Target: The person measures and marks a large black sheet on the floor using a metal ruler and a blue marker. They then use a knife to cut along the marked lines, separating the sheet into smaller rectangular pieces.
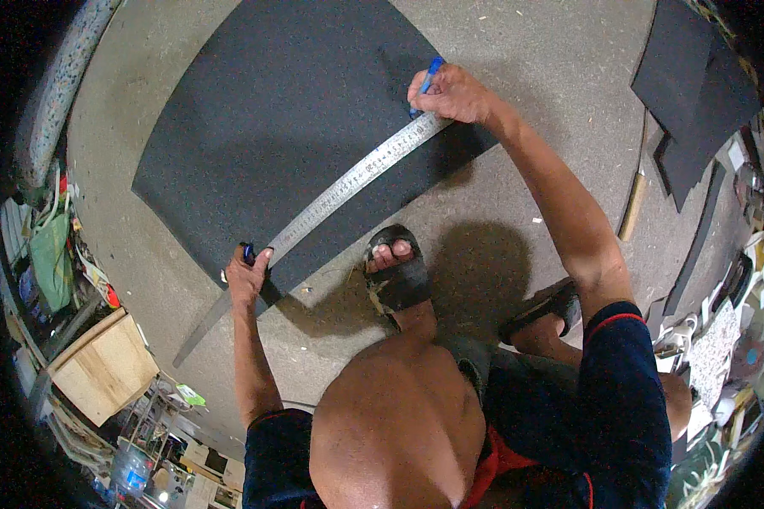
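A long metal ruler (348, 185) lies slantwise across a dark grey sheet (289, 102) on the floor. Its lower left end sticks out past the sheet's edge. Near that end, my left hand (246, 278) is closed on the ruler, thumb on top. A small dark blue item (248, 252) shows at its fingers; its kind is unclear. At the ruler's upper right end, my right hand (457, 95) pinches a blue pen (431, 75), held steeply with its lower end beside the ruler. The fingers partly hide the pen.
My sandalled foot (399, 276) stands close to the sheet's near edge. Dark sheet pieces (696, 93) and a wooden stick (632, 208) lie to the right. A wooden box (102, 365) is at lower left, and a speckled roll (59, 93) at upper left. Clutter lines both sides.
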Motion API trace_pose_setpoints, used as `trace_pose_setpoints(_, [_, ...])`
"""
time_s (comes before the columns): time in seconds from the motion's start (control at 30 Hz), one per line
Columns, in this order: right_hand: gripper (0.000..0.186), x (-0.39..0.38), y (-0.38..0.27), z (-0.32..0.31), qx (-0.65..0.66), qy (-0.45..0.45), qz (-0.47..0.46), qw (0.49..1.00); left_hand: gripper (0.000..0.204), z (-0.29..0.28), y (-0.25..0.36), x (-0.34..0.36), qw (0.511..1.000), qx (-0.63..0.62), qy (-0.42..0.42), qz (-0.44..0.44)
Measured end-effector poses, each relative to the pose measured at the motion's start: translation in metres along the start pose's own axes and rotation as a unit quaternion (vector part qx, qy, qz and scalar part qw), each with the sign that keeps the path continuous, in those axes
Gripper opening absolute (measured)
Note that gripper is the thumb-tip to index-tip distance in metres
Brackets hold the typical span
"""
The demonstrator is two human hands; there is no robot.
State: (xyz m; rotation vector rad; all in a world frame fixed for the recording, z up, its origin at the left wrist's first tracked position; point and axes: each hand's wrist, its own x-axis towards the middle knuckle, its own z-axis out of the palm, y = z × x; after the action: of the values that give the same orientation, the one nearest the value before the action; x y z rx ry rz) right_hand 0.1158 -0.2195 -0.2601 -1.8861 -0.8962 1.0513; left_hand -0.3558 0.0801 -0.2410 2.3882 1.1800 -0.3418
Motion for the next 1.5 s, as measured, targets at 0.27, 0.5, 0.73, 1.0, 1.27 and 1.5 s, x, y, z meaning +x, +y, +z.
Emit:
trace_pose_setpoints(0.27, [0.028,-0.036,-0.022,0.021,-0.016,0.269,-0.119,0.955,0.06,-0.022,0.027,-0.013,0.997,-0.056,0.044,-0.017])
trace_pose_setpoints(0.5, [0.061,0.024,-0.069,0.073,-0.312,0.217,-0.223,0.898,0.057,-0.1,0.001,0.06,0.976,0.012,0.212,0.043])
trace_pose_setpoints(0.73, [0.057,0.118,-0.095,0.069,-0.365,0.274,-0.179,0.871,0.059,-0.13,0.0,0.149,0.957,0.049,0.272,0.09])
trace_pose_setpoints(1.0, [0.058,0.159,-0.069,0.069,-0.354,0.287,-0.17,0.874,0.059,-0.107,0.005,0.219,0.96,0.053,0.255,0.1])
trace_pose_setpoints(1.27, [0.056,0.16,-0.062,0.07,-0.361,0.291,-0.17,0.87,0.058,-0.095,-0.012,0.235,0.984,-0.044,0.166,0.043])
trace_pose_setpoints(1.5, [0.058,0.16,-0.064,0.069,-0.36,0.26,-0.151,0.883,0.061,-0.101,-0.013,0.233,0.99,-0.052,0.133,0.018])
